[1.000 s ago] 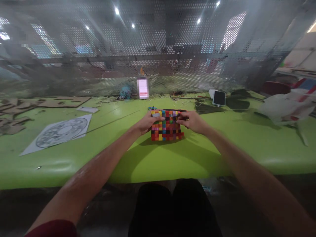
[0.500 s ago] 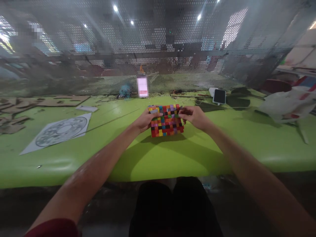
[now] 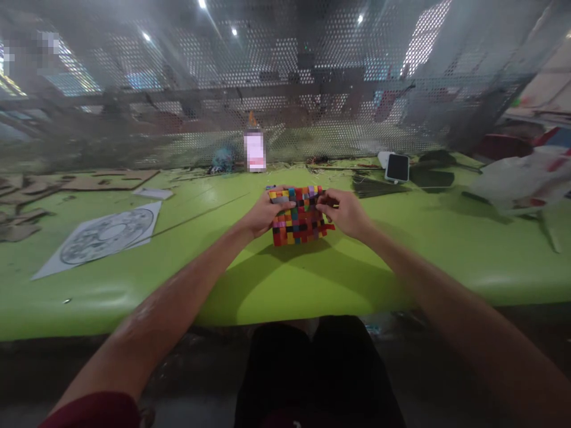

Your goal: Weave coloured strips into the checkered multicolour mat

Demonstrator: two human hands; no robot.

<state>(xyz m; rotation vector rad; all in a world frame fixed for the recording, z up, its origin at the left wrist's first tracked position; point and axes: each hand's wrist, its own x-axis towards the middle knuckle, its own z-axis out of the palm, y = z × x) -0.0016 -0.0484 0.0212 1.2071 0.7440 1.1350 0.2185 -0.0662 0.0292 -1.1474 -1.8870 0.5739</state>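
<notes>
A small woven piece [image 3: 297, 223] of glossy strips in red, yellow, black, blue and purple is held up over the green table [image 3: 294, 285]. My left hand [image 3: 264, 213] grips its left side, thumb across the front and the other fingers behind. On the upper right edge, the thumb and fingers of my right hand [image 3: 341, 209] are pinched at the strips. A red strip end sticks out at the right side, just below that hand. The rear of the weave is hidden from me.
To the left lie a paper with a printed ring pattern [image 3: 109, 235] and brown cardboard cut-outs [image 3: 84, 181]. A lit phone [image 3: 254, 151] stands against the perforated metal screen [image 3: 294, 107]. Another phone [image 3: 397, 167] rests back right, near a white plastic bag [image 3: 526, 181].
My right hand has shifted slightly left along the weave's upper right edge. The red strip end at the right side sticks out more. My left hand keeps its hold; the view tilts slightly.
</notes>
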